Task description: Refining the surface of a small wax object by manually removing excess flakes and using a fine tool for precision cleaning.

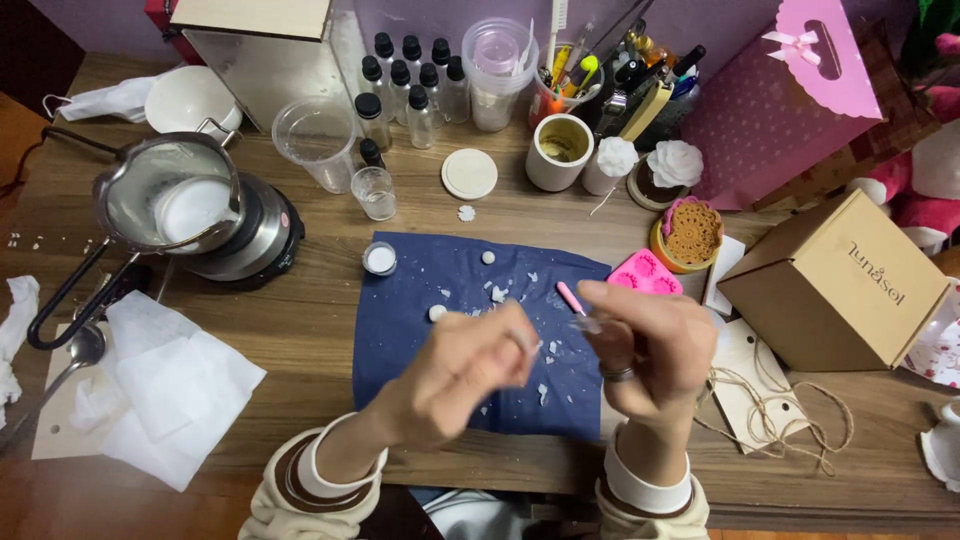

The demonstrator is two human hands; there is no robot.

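Pinch grip, both hands: right hand (650, 350) holds a pink-handled tool (572, 299), left hand (465, 370) pinches something small (blurred). Beyond: navy cloth (440, 300) strewn with white wax flakes, so trimming looks partway done. Far left on worktop (330, 230), melting pot (170, 195) holds wax.

Head camera looks steeply down, close over the wooden table (330, 300).

A home craft desk set up for candle making: a wooden tabletop (330, 300), a metal melting pot (170, 190) on a small hotplate at ten o'clock, small capped bottles (410, 85) at twelve, a pink silicone mould (645, 275) at two.
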